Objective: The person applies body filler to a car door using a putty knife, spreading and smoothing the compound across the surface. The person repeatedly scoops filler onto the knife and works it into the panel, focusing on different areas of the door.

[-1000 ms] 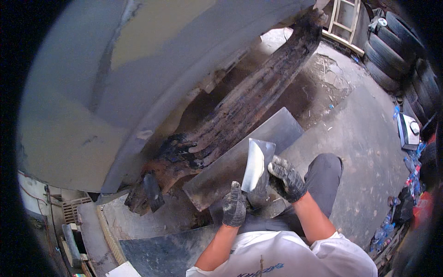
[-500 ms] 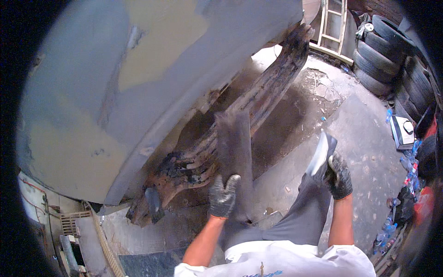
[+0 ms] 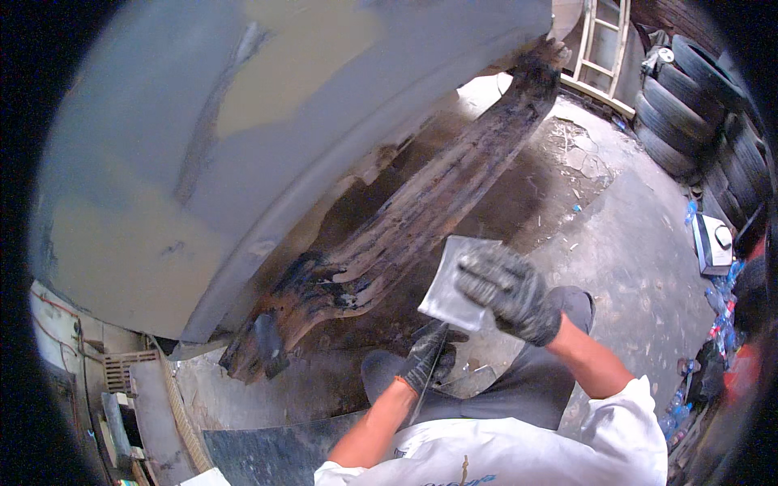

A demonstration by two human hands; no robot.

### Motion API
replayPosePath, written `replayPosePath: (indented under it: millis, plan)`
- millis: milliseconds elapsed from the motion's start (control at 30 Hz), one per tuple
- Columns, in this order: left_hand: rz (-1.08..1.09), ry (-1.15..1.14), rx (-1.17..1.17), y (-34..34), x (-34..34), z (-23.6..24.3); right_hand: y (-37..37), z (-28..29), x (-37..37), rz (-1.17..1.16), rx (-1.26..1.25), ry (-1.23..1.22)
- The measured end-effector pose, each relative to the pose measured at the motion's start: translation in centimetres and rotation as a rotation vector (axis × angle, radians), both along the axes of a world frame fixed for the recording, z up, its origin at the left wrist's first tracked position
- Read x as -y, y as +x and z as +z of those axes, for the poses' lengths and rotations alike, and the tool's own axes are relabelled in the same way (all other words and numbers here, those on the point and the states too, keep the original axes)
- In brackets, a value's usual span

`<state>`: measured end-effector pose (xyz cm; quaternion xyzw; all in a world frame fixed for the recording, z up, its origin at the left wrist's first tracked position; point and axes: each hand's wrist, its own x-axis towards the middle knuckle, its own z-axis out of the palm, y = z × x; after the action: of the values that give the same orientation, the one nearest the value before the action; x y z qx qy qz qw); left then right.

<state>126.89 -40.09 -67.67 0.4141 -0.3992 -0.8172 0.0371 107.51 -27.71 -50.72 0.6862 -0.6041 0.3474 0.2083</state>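
In my black-gloved right hand [image 3: 512, 293] is a flat, pale grey rectangular putty spreader [image 3: 447, 293], its face turned up and its far edge pointing left. The gloved fingers, slightly blurred, lie over its right side. Below and left of it, my gloved left hand [image 3: 421, 364] is closed on a thin dark board [image 3: 432, 356], now seen almost edge-on. The spreader's near edge is close to the board's upper end; whether they touch I cannot tell. A large grey curved vehicle panel [image 3: 284, 174] with yellowish filler patches rises ahead on the left.
A rusty, scorched metal beam [image 3: 421, 206] lies below the panel. Stacked tyres [image 3: 681, 121] and a pale wooden frame [image 3: 601, 49] stand at the far right. A white box [image 3: 713, 247] and plastic bottles [image 3: 717, 300] line the right edge. A slatted grate [image 3: 130, 373] is at the left.
My right hand has swung left with the spreader, over toward my left hand. My left hand has come down and right, tilting the board from face-on to nearly edge-on.
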Motion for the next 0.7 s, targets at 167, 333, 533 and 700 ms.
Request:
replayPosePath:
  millis: [167,333,533,700]
  plan:
    - [-0.020,1.130,-0.638,-0.1,2.5,0.7,2.0,-1.2,2.4,0.134,-0.100,0.093]
    - [-0.358,0.637,-0.577,1.4,3.1,3.2,2.1,-1.7,3.2,0.106,-0.108,0.090]
    - [-0.362,0.715,-0.711,1.1,2.3,7.1,2.2,-2.1,3.8,0.062,-0.076,0.056]
    - [-0.242,0.741,-0.678,1.9,2.3,9.9,1.5,-2.6,3.0,-0.032,-0.065,-0.016]
